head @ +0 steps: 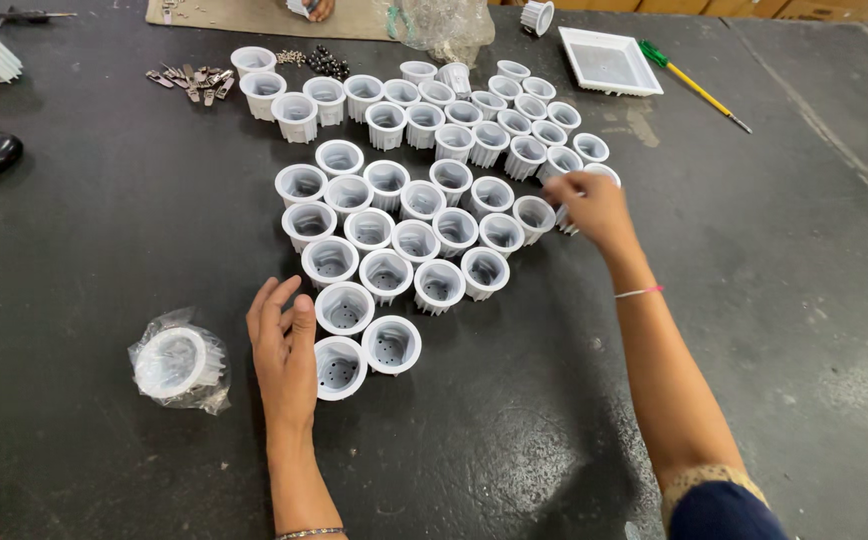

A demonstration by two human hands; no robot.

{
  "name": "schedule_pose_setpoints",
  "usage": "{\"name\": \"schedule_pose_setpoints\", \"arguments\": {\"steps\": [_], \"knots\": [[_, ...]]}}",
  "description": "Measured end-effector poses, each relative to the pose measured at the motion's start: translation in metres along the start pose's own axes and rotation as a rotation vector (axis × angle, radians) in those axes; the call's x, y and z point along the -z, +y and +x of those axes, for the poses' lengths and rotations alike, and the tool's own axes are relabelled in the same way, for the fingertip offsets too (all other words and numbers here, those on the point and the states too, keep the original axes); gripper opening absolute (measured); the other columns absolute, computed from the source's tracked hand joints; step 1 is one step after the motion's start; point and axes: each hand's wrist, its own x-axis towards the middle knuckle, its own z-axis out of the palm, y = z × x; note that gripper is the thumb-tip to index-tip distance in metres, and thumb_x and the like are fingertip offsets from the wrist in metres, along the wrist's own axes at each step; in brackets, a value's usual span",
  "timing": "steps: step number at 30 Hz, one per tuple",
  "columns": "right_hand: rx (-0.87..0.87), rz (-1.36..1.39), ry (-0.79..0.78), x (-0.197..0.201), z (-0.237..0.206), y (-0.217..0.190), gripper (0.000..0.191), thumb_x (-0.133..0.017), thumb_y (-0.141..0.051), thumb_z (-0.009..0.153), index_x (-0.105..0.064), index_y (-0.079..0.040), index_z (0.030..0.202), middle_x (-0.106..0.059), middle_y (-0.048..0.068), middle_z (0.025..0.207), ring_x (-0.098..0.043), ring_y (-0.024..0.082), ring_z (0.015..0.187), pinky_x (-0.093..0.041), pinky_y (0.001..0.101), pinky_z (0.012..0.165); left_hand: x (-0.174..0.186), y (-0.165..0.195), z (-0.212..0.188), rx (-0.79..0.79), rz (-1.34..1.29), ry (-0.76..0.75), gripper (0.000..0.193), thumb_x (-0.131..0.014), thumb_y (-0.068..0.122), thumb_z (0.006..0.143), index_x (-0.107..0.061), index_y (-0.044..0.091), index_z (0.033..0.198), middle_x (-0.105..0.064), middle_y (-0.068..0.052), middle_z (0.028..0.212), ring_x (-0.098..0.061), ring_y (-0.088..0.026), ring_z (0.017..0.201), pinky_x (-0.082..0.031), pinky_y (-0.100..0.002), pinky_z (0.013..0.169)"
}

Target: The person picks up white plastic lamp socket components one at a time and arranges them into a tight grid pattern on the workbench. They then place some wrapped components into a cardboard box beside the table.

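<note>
Now sorting: white cups cover dark table

Left hand [284, 350] lies flat, fingers together, touching ribbed white plastic cups [340, 366] at lower centre. Right hand [592, 205] pinches an edge cup [602, 174], centre right, on the table [784, 300].

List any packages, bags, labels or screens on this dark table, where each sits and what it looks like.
Clear plastic bag wrapped around one white ribbed cup: near left, beside the left hand.
Crumpled clear plastic bag: far edge, centre, contents unclear.
Shallow white square tray: far right, beside a green-handled screwdriver.
No labels or screens visible.
</note>
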Motion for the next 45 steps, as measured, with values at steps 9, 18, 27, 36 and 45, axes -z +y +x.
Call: {"name": "schedule_pose_setpoints", "arguments": {"steps": [9, 18, 27, 36, 45], "knots": [[-0.179, -0.166, -0.064, 0.010, -0.024, 0.020, 0.038, -0.067, -0.041, 0.096, -0.076, -0.005, 0.105, -0.074, 0.012, 0.084, -0.069, 0.021, 0.061, -0.055, 0.0370, 0.066, 0.000, -0.001, -0.001, -0.015, 0.026, 0.002, 0.051, -0.054, 0.044, 0.103, -0.060, 0.007, 0.138, -0.036, -0.014, 0.159, -0.059, -0.022, 0.120, -0.051, -0.035, 0.097], [-0.090, -0.096, 0.175, 0.026, 0.019, 0.053, 0.036, -0.063, -0.037, 0.101, -0.077, -0.004, 0.104, -0.077, 0.012, 0.093, -0.071, 0.027, 0.076, -0.055, 0.0397, 0.068, 0.000, -0.002, -0.002, -0.007, 0.048, 0.001, 0.049, -0.055, 0.042, 0.104, -0.060, 0.008, 0.138, -0.037, -0.012, 0.159, -0.060, -0.021, 0.120, -0.048, -0.035, 0.100], [-0.257, -0.493, 0.097, 0.014, 0.044, 0.056, 0.042, -0.062, -0.049, 0.099, -0.080, -0.012, 0.093, -0.075, 0.016, 0.091, -0.070, 0.040, 0.091, -0.054, 0.0495, 0.081, -0.001, 0.000, 0.000, 0.025, 0.066, 0.006, 0.049, -0.055, 0.042, 0.103, -0.061, 0.009, 0.137, -0.037, -0.010, 0.160, -0.060, -0.019, 0.116, -0.048, -0.035, 0.100], [-0.022, -0.428, 0.104, -0.005, 0.080, 0.040, 0.045, -0.062, -0.052, 0.098, -0.078, -0.010, 0.092, -0.073, 0.015, 0.081, -0.069, 0.038, 0.083, -0.052, 0.0492, 0.073, -0.001, 0.000, 0.002, 0.011, 0.086, 0.002, 0.048, -0.055, 0.042, 0.102, -0.060, 0.008, 0.137, -0.037, -0.011, 0.159, -0.060, -0.018, 0.114, -0.048, -0.035, 0.100], [-0.163, -0.400, -0.046, -0.012, 0.089, 0.029, 0.057, -0.058, -0.059, 0.099, -0.079, -0.011, 0.077, -0.075, 0.011, 0.078, -0.073, 0.032, 0.082, -0.054, 0.0424, 0.078, 0.000, -0.005, 0.001, 0.004, 0.060, 0.002, 0.050, -0.056, 0.043, 0.102, -0.060, 0.007, 0.137, -0.037, -0.012, 0.159, -0.061, -0.019, 0.116, -0.050, -0.035, 0.097]]}}
